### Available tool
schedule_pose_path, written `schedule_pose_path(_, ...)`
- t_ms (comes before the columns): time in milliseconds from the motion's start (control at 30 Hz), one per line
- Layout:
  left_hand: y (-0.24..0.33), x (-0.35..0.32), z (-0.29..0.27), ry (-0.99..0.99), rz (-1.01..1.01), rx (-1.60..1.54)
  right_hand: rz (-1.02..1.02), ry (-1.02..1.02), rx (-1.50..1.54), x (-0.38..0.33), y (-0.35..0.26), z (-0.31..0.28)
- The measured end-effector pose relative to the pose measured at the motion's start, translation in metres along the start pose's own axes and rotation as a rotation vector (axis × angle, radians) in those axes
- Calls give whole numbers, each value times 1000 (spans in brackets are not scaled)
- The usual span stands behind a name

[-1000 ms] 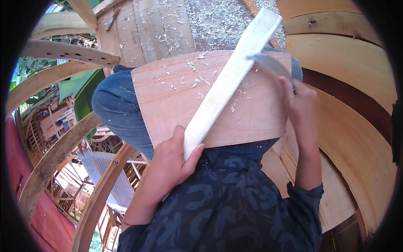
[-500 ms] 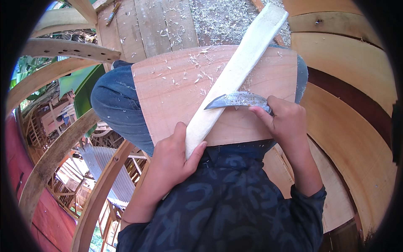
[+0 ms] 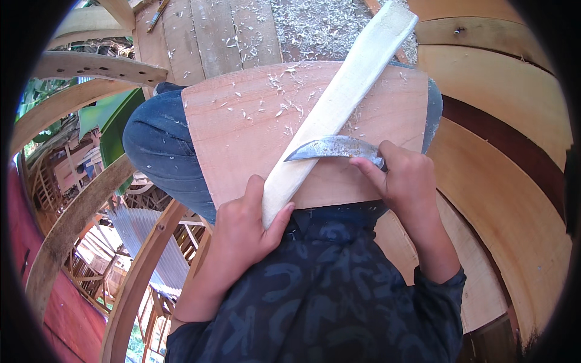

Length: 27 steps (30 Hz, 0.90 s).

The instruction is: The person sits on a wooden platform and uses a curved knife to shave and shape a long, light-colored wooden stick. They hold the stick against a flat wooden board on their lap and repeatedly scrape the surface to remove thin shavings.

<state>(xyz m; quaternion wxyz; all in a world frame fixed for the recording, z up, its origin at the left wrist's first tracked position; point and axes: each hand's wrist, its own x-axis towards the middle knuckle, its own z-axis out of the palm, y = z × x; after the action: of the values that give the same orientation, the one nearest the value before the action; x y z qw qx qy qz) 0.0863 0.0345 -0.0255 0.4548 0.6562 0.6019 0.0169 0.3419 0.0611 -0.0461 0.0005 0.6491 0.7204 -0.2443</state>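
Left hand grips pale stick, right hand curved knife.
A slip toward seven o'clock could cut the left hand.

- Stick: creamy white.
- Knife blade: grey, speckled rusty brown.
- Board: pinkish tan, with darker curved grain lines.
- Shavings toward the far edge of the board surface: pale cream.
- Trousers: dark blue.
- Shirt: near-black, patterned with grey-blue brushstroke marks.
- Corrugated sheet: bluish grey, striped.
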Motion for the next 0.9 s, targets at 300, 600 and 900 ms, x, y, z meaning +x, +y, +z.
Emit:
schedule_pose_path(300,-3,-7,5,28,-3,-14,434,170,-35,37,61,-35)
schedule_pose_path(600,-2,-1,3,12,8,-44,-89,72,-68,3,0,0)
schedule_pose_path(900,-6,-2,-4,-41,-12,-135,444,243,-46,41,79,-50)
